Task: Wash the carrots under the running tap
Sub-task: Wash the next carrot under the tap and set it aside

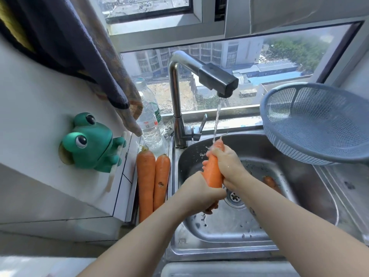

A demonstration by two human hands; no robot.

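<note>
Over the steel sink [229, 242] I hold an orange carrot [213, 172] upright under the water stream [216, 120] from the tap [217, 78]. My left hand [196, 191] grips its lower end. My right hand [227, 162] is wrapped round its upper part, where the water lands. Two more carrots [152, 180] lie side by side on the ledge left of the sink. Another carrot [271, 183] lies in the basin, partly hidden behind my right forearm.
A blue plastic colander [319, 124] sits at the sink's right rim. Clear water bottles [148, 120] stand behind the ledge carrots. A green frog holder [89, 142] sticks to the left wall, and cloths [95, 62] hang above it. The tap lever [202, 122] points up.
</note>
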